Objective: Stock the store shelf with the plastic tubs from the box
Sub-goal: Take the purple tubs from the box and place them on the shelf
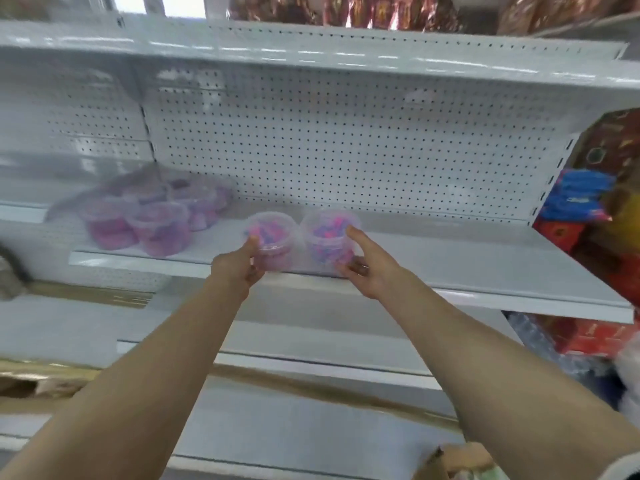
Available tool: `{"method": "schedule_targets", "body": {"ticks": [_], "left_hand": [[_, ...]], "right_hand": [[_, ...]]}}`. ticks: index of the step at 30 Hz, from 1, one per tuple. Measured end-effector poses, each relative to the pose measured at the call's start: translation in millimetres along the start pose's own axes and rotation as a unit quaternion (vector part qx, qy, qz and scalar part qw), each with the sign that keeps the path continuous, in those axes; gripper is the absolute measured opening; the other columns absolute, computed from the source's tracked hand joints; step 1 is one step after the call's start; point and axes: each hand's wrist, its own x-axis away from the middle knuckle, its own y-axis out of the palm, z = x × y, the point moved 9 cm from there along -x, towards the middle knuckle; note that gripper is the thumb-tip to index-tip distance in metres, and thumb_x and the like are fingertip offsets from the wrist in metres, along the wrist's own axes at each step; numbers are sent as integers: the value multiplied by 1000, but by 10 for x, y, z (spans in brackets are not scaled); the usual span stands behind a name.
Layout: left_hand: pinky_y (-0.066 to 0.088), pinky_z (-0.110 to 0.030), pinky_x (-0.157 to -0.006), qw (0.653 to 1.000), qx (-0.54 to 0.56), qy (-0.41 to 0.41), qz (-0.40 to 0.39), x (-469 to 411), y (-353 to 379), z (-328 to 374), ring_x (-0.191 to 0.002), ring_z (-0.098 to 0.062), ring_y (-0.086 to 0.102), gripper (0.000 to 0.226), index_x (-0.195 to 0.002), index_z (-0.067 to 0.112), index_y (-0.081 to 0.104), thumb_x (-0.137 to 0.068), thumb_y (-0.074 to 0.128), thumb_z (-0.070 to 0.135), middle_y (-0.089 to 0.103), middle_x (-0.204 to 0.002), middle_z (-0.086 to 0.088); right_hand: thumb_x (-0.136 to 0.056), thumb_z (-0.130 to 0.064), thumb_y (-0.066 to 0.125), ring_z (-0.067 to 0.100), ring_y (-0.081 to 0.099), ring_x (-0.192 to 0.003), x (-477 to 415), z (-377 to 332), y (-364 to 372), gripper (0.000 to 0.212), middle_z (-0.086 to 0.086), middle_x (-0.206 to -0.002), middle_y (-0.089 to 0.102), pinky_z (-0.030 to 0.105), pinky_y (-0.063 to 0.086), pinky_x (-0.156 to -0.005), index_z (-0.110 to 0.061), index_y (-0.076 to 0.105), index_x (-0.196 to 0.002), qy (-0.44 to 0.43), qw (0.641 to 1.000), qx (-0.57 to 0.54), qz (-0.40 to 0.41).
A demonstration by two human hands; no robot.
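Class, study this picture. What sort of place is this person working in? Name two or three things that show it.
Most likely a shop aisle: a white metal shelf with a pegboard back, clear plastic tubs of pink and blue pieces set on it, and bright packaged goods alongside.

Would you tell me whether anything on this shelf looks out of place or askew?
Only the bagged tubs at left on the shelf: they sit bunched in what looks like a loose clear bag, not in a row. The left tub in the left hand and right tub in the right hand stand upright; nothing looks spilled.
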Motion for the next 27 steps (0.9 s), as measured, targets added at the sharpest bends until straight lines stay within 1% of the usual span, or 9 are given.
{"method": "schedule_targets", "body": {"ticks": [5, 9, 12, 13, 15, 17, 23, 25, 27], "left_hand": [[51, -20, -43, 999, -22, -17, 43, -741, 162, 251, -58, -18, 57, 44, -102, 5, 62, -82, 72, 43, 54, -71, -6], [58, -29, -64, 997, -7, -25, 69, -1274, 256, 381, -59, -18, 56, 42, -91, 4, 62, -80, 74, 42, 53, -69, -7], [54, -25, -46, 996, -23, -24, 81, -1568, 281, 443, -63, -17, 57, 42, -88, 8, 59, -78, 75, 45, 54, -74, -6], [56, -26, -49, 996, -30, -22, 82, -1662, 278, 468, -63, -18, 56, 43, -87, 8, 59, -77, 76, 46, 54, -76, -7], [60, -35, -70, 996, -39, -9, 78, -1836, 270, 547, -65, -19, 55, 48, -91, 5, 62, -75, 76, 48, 56, -82, -10], [59, -43, -81, 996, -59, -3, 66, -1993, 276, 599, -70, -22, 58, 56, -95, 5, 64, -72, 77, 54, 58, -85, -11], [57, -49, -82, 997, -77, -9, 32, -2239, 253, 641, -82, -29, 66, 54, -100, 2, 65, -73, 79, 46, 66, -88, -15], [57, -48, -82, 996, -84, -8, 23, -2263, 244, 659, -70, -26, 63, 45, -92, 4, 64, -76, 77, 43, 63, -81, -14], [57, -43, -76, 996, -86, -10, 23, -2297, 230, 661, -59, -23, 57, 40, -86, 6, 61, -78, 76, 42, 59, -73, -12]], "right_hand": [[-74, -40, 84, 22, 61, -97, -990, -181, 384, 50, 13, -106, 54, 31, 58, -88, -6, 59, -101, 25, 999, 45, 5], [-75, -38, 83, 22, 61, -89, -1576, -329, 655, 48, 10, -97, 55, 33, 56, -93, -6, 61, -103, 29, 997, 74, 12], [-73, -40, 84, 22, 63, -90, -1852, -347, 796, 45, 10, -97, 58, 33, 57, -89, -10, 63, -100, 34, 995, 90, 17], [-73, -41, 84, 22, 64, -90, -1911, -343, 845, 43, 11, -98, 59, 34, 58, -88, -12, 62, -96, 37, 995, 90, 16], [-75, -40, 83, 22, 63, -89, -2010, -340, 942, 42, 11, -99, 58, 36, 58, -88, -12, 62, -99, 38, 996, 85, 10], [-79, -38, 80, 21, 61, -86, -2060, -339, 1023, 38, 10, -97, 56, 36, 59, -85, -15, 62, -104, 36, 996, 78, 6], [-80, -39, 80, 22, 61, -84, -2083, -241, 1122, 37, 10, -90, 54, 29, 61, -56, -15, 61, -100, 46, 996, 69, 30], [-80, -39, 80, 24, 61, -86, -2090, -213, 1152, 37, 10, -90, 53, 31, 62, -57, -14, 60, -99, 43, 996, 64, 37], [-81, -38, 80, 27, 63, -91, -2096, -185, 1174, 37, 12, -90, 53, 38, 62, -70, -12, 59, -96, 39, 997, 48, 46]]}}
